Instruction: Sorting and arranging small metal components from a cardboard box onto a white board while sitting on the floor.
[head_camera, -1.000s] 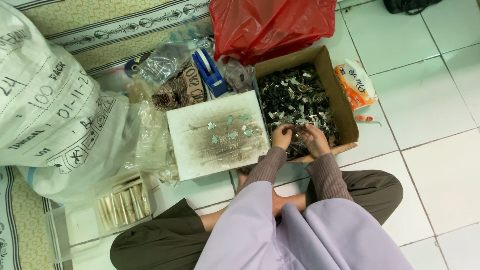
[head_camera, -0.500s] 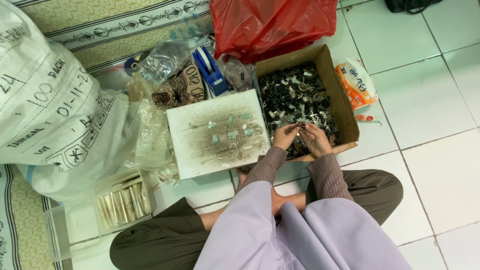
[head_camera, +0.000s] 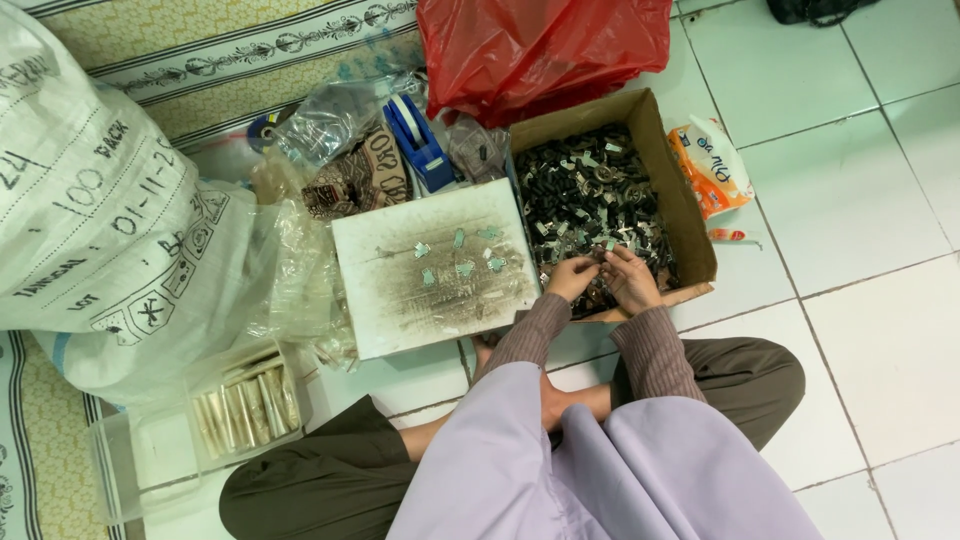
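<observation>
A cardboard box (head_camera: 686, 200) full of small black and silver metal parts (head_camera: 585, 195) stands in front of me on the floor. My left hand (head_camera: 568, 280) and my right hand (head_camera: 633, 280) meet over the box's near edge. Their fingertips pinch together on a small metal part that is too small to make out. Left of the box lies a stained white board (head_camera: 400, 310) with several small silver pieces (head_camera: 460, 255) on it. My sleeves are striped brown, and I sit cross-legged.
A red plastic bag (head_camera: 540, 50) lies behind the box, and an orange-and-white packet (head_camera: 710, 165) to its right. A blue tape dispenser (head_camera: 420, 140) and clear bags sit behind the board. A large white sack (head_camera: 100, 220) and a clear plastic container (head_camera: 190, 430) are at the left.
Both hands stay at the box's near edge. Only the fingers shift slightly against each other.
</observation>
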